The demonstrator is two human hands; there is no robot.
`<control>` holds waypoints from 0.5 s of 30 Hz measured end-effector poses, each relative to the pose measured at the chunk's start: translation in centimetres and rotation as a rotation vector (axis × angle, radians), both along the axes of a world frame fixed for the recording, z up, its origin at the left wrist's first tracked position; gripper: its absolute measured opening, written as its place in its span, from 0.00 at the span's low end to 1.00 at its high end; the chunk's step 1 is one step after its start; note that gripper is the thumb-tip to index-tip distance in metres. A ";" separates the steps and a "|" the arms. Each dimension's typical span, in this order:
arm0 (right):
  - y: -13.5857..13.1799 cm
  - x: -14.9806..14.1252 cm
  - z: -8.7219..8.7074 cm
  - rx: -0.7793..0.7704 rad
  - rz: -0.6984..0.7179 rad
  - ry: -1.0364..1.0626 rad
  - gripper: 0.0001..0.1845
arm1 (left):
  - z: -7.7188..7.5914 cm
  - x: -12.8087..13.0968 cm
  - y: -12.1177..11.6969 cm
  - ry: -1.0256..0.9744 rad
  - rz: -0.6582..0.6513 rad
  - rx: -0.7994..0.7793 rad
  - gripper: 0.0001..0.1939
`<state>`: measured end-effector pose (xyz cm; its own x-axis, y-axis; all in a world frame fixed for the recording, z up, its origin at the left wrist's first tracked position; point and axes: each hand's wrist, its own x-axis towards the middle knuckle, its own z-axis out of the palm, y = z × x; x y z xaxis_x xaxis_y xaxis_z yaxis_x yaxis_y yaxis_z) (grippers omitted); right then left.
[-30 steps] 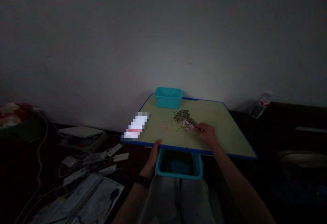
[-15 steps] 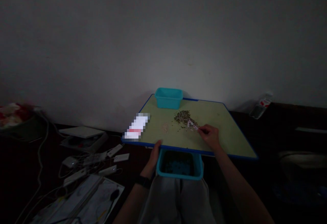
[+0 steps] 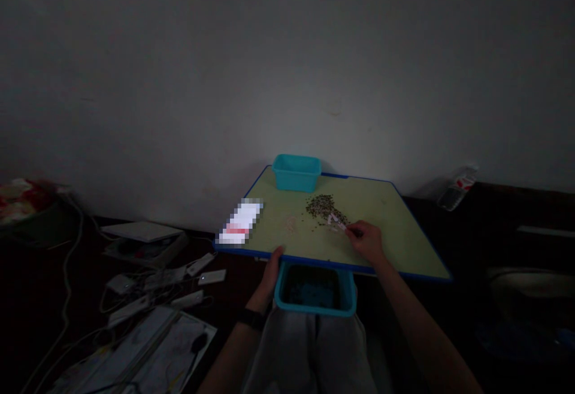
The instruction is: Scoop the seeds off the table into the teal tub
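My right hand (image 3: 366,241) is closed, pinching a small pale pinkish tool (image 3: 336,221) with a forked-looking end; its exact kind is unclear in the dim light. The tool's tip is at the near edge of a scattered heap of small dark and pale grains (image 3: 322,205), which look like seeds. Left of the heap lies a small pale patch of bits (image 3: 291,224). Along the near edge of the blue-rimmed board (image 3: 395,226), my left hand (image 3: 272,268) grips the rim, thumb on top and fingers hidden. Close beside it, a turquoise bin (image 3: 315,310) with dark contents sits at my lap.
At the board's back stands another turquoise bin (image 3: 296,179). A lit, blurred-out phone-like screen (image 3: 240,222) lies on its left side. Chargers and cables (image 3: 168,280) clutter the left, with a white board (image 3: 166,352) below. A plastic bottle (image 3: 458,189) lies on the right.
My right hand and the pale tool have shifted slightly left, by the heap's near edge. My left hand stays on the board's rim. The view has tilted very slightly.
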<state>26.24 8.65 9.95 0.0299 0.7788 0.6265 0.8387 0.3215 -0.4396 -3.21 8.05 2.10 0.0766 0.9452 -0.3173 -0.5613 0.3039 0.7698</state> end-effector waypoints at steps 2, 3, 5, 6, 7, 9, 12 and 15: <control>0.1 -0.1 -0.1 -0.009 -0.014 -0.039 0.09 | -0.1 0.0 0.0 0.001 0.006 0.002 0.21; 0.1 -0.1 -0.1 -0.013 -0.020 -0.059 0.09 | -0.2 0.0 0.0 0.003 0.009 0.004 0.21; 0.2 -0.2 -0.1 -0.022 -0.025 -0.089 0.08 | -0.2 0.0 0.0 0.009 0.016 0.008 0.21; 0.2 -0.3 0.0 -0.028 -0.023 -0.098 0.08 | -0.2 0.0 0.0 0.011 0.021 0.012 0.22; 0.2 -0.4 0.0 -0.032 -0.018 -0.106 0.08 | -0.2 -0.1 0.0 0.013 0.024 0.018 0.22; 0.2 -0.5 0.0 -0.040 -0.004 -0.123 0.08 | -0.2 -0.1 -0.1 0.018 0.027 0.030 0.21; 0.2 -0.7 0.1 -0.048 0.016 -0.164 0.07 | -0.1 -0.1 -0.1 0.022 0.018 0.043 0.21; 0.3 -0.7 0.0 -0.049 0.027 -0.198 0.07 | 0.0 -0.1 -0.1 0.021 0.014 0.045 0.21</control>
